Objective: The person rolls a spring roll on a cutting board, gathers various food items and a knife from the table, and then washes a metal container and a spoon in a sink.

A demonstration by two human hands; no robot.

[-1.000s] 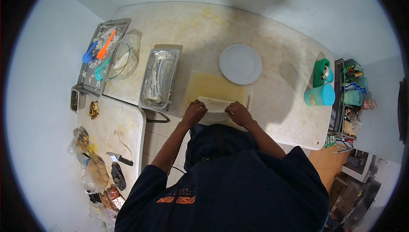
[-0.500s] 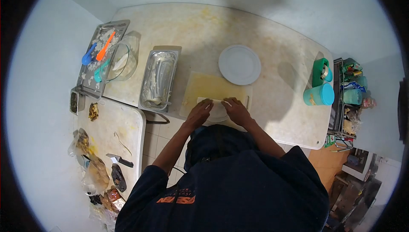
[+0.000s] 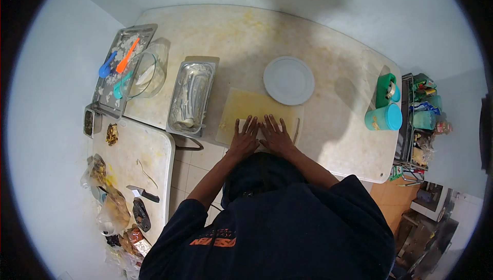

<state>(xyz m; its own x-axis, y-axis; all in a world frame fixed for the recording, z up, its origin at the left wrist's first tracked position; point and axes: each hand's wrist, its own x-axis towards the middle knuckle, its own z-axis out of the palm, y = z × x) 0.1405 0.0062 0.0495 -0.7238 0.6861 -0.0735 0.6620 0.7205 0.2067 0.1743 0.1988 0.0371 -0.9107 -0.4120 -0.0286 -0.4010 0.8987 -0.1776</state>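
Observation:
Both hands lie flat side by side near the front edge of a yellowish cutting board (image 3: 246,100). My left hand (image 3: 245,137) has its fingers spread and pointing away from me. Beside it, my right hand (image 3: 276,136) is spread in the same way, thumbs close together. Under the palms is a pale, flat piece (image 3: 259,125), mostly hidden by them. A white plate (image 3: 288,80) sits just behind the board, and a steel pan (image 3: 191,97) smeared with a creamy substance stands left of it.
At the back left are a metal tray (image 3: 115,100) with spoons and a glass bowl (image 3: 149,77). A knife (image 3: 144,193) and bags lie on the left table. Right are a turquoise container (image 3: 384,117), a green holder (image 3: 383,90) and a rack (image 3: 405,115).
Both hands have gone from curled fingers at the pale piece's far edge to lying flat over it, fingers stretched out and spread.

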